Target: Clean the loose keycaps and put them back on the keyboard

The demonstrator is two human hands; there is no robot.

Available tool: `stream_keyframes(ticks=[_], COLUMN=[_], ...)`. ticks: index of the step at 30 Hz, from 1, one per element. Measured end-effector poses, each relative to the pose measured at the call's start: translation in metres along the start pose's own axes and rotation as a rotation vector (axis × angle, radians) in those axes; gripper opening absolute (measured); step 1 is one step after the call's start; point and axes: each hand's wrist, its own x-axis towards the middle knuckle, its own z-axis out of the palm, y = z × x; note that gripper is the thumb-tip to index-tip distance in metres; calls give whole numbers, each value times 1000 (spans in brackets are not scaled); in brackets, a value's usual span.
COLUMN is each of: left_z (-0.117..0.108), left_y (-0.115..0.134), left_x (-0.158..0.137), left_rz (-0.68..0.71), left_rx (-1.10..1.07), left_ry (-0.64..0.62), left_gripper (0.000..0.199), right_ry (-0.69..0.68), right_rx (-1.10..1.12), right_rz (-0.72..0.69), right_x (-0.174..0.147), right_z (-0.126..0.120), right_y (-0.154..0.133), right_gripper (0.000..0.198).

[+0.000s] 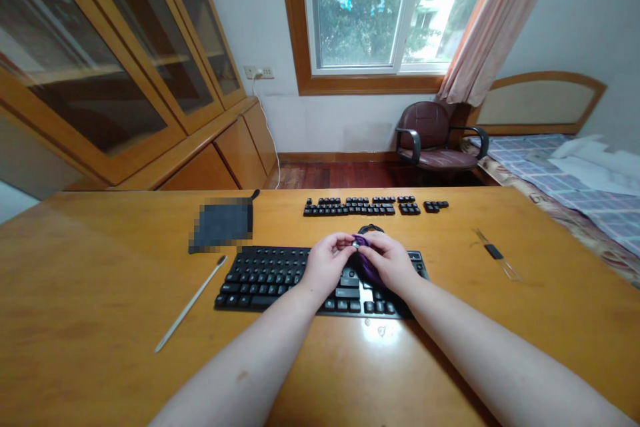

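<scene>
Over the black keyboard, both hands meet with their fingertips together. My right hand is closed on a bunched purple cloth, which hangs down toward the keys. Thumb and fingers of my left hand pinch at the cloth's upper end, around a small shiny piece whose kind I cannot make out. The keyboard's upper right part is mostly hidden behind the hands. Just beyond the fingers, a dark looped object shows in part.
Loose black keycaps lie in rows along the desk's far side. A wire keycap puller rests at right. At left are a thin white-handled brush and a dark, pixelated pouch. A chair stands beyond the desk.
</scene>
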Motion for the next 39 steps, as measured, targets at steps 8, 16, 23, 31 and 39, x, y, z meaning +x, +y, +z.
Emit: stream_keyframes(ticks=[8,16,23,31,39], left_z=[-1,0,-2,-1,-1], left_y=[-1,-6,-11,-9,-14], left_x=[-2,-4,-4,-5,-3], left_rz=[65,136,139,142,141], left_rx=[80,136,175,239,229], left_ry=[-34,31,6,-29,-14], left_gripper=[24,17,13,11,13], right_ry=[117,105,-68,-53,-22], right_rx=[46,152,75,55,126], right_rz=[108,74,121,150,184], right_x=[1,-1,-1,0,-2], right_z=[1,1,2,1,3], right_y=[3,4,1,2,4], right_gripper=[16,29,27,20,24])
